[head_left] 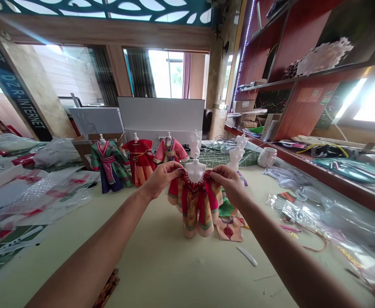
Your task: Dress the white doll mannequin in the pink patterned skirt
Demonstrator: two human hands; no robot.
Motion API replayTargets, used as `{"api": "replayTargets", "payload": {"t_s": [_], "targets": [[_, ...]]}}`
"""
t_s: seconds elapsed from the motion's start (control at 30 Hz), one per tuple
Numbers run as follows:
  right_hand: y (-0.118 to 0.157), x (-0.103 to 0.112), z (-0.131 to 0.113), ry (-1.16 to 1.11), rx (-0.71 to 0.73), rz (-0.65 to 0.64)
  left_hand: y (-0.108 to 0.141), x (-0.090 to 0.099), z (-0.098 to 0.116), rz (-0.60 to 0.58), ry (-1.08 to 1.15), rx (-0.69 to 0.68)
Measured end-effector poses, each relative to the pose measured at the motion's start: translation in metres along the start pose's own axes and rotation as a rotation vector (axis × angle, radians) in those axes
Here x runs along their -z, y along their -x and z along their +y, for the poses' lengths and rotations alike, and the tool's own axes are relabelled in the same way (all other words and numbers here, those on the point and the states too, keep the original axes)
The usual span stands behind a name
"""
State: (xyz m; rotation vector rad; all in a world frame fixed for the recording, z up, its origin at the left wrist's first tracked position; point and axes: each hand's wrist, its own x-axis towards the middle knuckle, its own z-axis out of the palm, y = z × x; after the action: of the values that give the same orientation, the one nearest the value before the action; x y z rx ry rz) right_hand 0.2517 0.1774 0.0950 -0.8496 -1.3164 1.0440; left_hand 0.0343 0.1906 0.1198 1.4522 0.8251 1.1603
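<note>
Both of my hands pinch the red collar of a miniature embroidered dress (197,209), which hangs on a small white mannequin torso (195,170). My left hand (163,179) holds the collar's left side and my right hand (227,182) holds its right side. The dress has a red bodice and a patterned gold, red and green skirt. It stands on a pale green tabletop (162,273), with a flat piece of patterned cloth (230,226) partly behind it. The mannequin's stand is hidden by the skirt.
Three dressed mannequins (139,160) stand behind my hands, and two bare white mannequins (237,156) stand nearby. Plastic bags (303,209) lie on the right, wrapped fabric (30,188) on the left. A white mug (267,157) sits by a red shelf unit (287,64).
</note>
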Motion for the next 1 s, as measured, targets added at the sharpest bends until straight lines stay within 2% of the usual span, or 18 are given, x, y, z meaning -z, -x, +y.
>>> {"api": "replayTargets", "payload": {"t_s": [0.3, 0.53, 0.83, 1.0], "targets": [[-0.007, -0.026, 0.018, -0.084, 0.005, 0.046, -0.013, -0.01, -0.015, -0.028, 0.123, 0.068], [-0.008, -0.044, 0.029, -0.148, 0.026, 0.082, -0.017, -0.014, -0.015, -0.068, 0.14, 0.087], [-0.005, -0.049, 0.031, -0.132, 0.071, 0.096, -0.025, -0.014, -0.015, -0.125, 0.11, 0.136], [0.0, -0.05, 0.026, -0.135, 0.102, 0.047, -0.027, -0.015, -0.017, -0.168, 0.105, 0.134]]}}
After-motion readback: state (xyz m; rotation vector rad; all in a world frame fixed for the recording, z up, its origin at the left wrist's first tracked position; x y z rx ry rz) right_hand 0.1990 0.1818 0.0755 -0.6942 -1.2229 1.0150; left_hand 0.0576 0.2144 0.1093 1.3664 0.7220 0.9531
